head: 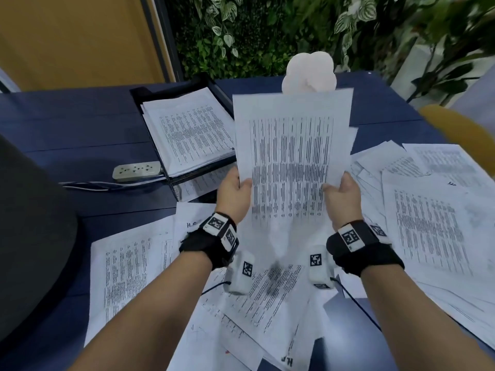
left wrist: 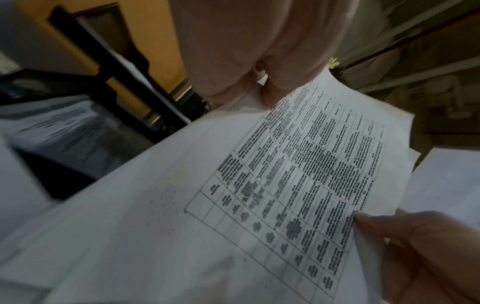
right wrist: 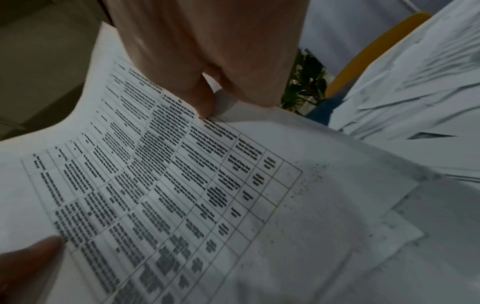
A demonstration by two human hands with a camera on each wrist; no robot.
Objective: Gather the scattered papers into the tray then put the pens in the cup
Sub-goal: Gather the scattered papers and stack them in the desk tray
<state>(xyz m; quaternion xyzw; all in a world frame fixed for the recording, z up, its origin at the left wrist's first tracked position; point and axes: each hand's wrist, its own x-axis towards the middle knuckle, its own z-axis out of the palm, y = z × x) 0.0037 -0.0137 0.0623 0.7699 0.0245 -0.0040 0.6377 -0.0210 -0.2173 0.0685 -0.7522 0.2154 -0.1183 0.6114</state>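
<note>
**Carrying a held bundle of sheets toward the tray**

The left hand (head: 233,189) is pinching the left edge of the held sheets (head: 292,159), thumb on the printed face and the other fingers out of sight behind; the right hand (head: 342,195) is doing the same on the right edge. Both wrist views are showing a thumb pressing on the printed table, so each hand is gripping the paper rather than merely steadying it. The bundle is standing nearly upright between the hands, lifted clear of the table (head: 67,124). How many sheets it holds cannot be told, though a second edge is peeking out on its right side.

To do this step well, the person is probably best keeping both grips level so the sheets are staying squared, swinging the bundle left and far, then lowering it flat onto the stack and letting go only once it is lying inside the frame.

The black tray (head: 171,180) is sitting just left of the left hand and a little farther away, already holding a stack of papers. More scattered papers (head: 428,218) are lying to the right of the right hand, others near and to the left under the forearms. No pens or cup can be made out clearly; a pale rounded object (head: 309,73) is standing behind the bundle.
</note>
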